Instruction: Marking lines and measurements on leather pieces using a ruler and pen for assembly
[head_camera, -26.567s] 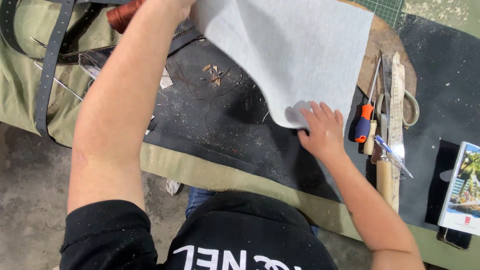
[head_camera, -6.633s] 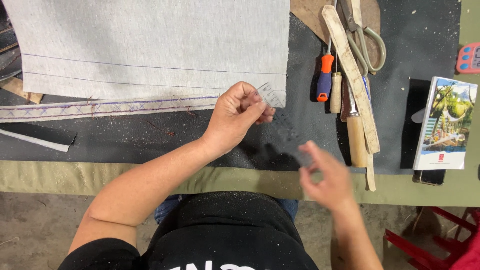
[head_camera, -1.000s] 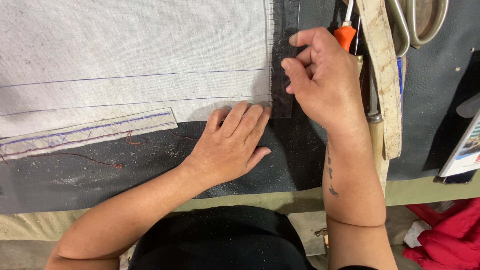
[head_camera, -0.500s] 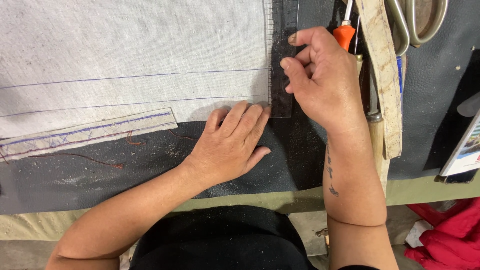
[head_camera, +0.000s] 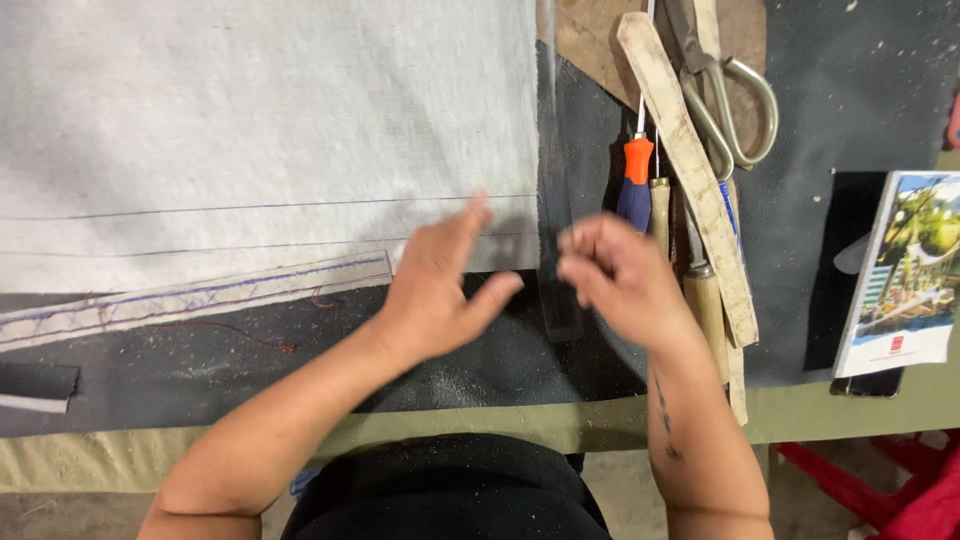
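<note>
Cloth (head_camera: 270, 120) covers the bench's far left, a clear ruler (head_camera: 556, 200) along its right edge. My left hand (head_camera: 440, 285) hovers spread at the cloth's near corner; my right hand (head_camera: 615, 275), fingers curled and empty, hangs beside a screwdriver (head_camera: 636, 180).

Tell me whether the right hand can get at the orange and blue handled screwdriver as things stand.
Probably yes. The right hand is just left of the orange and blue handled screwdriver, with only bare dark mat between them. The long pale wooden strip lies on the screwdriver's far side.
</note>
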